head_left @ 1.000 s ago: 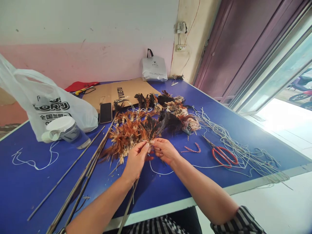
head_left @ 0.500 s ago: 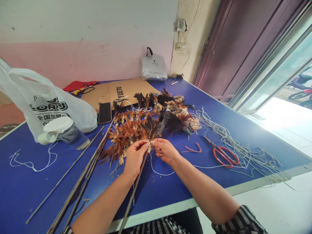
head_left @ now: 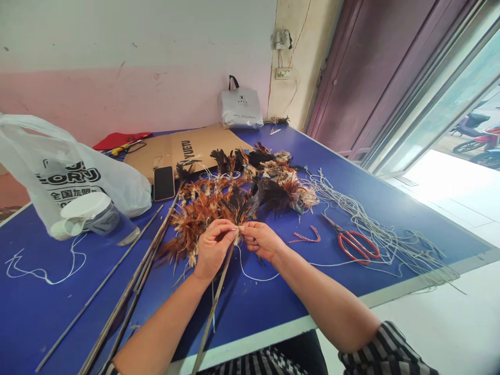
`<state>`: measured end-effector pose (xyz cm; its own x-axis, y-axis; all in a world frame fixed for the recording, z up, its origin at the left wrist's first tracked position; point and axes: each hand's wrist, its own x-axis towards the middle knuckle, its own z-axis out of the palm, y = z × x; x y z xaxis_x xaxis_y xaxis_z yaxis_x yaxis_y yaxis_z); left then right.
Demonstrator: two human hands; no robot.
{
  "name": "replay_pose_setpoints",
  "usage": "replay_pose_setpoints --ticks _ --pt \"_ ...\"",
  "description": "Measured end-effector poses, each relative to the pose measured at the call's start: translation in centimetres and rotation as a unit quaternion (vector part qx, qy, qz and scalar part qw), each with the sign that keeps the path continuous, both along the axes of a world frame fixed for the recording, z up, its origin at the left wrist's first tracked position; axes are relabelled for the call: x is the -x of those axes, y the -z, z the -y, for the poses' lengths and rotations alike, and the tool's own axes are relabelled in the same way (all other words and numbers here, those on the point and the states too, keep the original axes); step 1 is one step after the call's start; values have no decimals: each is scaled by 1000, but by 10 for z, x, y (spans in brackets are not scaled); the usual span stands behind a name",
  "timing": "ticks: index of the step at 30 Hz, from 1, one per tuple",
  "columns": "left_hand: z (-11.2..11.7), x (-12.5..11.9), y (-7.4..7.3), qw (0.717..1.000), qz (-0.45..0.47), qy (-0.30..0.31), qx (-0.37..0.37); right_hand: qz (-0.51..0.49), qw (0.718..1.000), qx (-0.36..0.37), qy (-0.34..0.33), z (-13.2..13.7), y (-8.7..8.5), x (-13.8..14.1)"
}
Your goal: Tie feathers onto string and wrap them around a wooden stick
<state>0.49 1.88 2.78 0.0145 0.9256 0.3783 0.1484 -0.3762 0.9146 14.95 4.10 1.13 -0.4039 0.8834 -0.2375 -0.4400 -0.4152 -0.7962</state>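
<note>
Both hands are in tight: the left hand (head_left: 213,247) and the right hand (head_left: 262,239) meet fingertip to fingertip, pinching the foot of a dark feather tuft (head_left: 239,202) at the upper end of a wooden stick (head_left: 214,307), out over the near part of the blue table (head_left: 265,307).

Over to the containers! A white plastic carrier bag (head_left: 117,179) slumps at the left, its contents unreadable through the film. Just in front, a clear jug (head_left: 119,224) wears a white lid; whether it holds liquid, I can't say. At the back, a silver-grey handbag (head_left: 242,108) stands by the wall, its inside out of sight.

Crowding the hands, a heap of rust-brown feathers (head_left: 195,219) spreads beyond the left, with a phone (head_left: 164,183) further back beside flattened cardboard (head_left: 214,143). On the right, red-handled scissors (head_left: 342,233) lie near a tangle of pale cord (head_left: 361,219), a short red-and-white braid (head_left: 307,238) closer in.

Now the tricky bits: fingers mask the exact binding point, and a white thread (head_left: 255,279) dips behind the right forearm. The bundled sticks (head_left: 144,265) run off the bottom edge, and the carrier bag is clipped at the left.
</note>
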Motion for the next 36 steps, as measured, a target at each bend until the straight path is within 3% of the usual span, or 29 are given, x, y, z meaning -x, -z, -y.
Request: replay_pose_setpoints --ticks 4,9,16,23,27,29,33,36 --pt "-2 1 -4 998 26 48 24 15 1000 7 -10 -3 0 0" --pt "-9 5 1 989 58 103 87 53 998 10 -17 -8 3 -3" --pt "-16 12 6 981 44 162 100 104 994 9 -16 -13 6 -8" --pt "-18 16 4 978 -36 177 107 127 992 -1 -27 -15 7 -6" --pt "-19 14 9 981 -17 151 124 156 986 -34 -46 -16 5 -9" --pt "-19 13 12 980 11 139 142 227 969 -78 -52 -16 0 -15" --pt "-19 12 16 980 45 112 156 421 884 -193 -63 -10 -15 -28" --pt "-19 10 16 979 59 106 162 454 850 -261 -57 -1 -27 -31"
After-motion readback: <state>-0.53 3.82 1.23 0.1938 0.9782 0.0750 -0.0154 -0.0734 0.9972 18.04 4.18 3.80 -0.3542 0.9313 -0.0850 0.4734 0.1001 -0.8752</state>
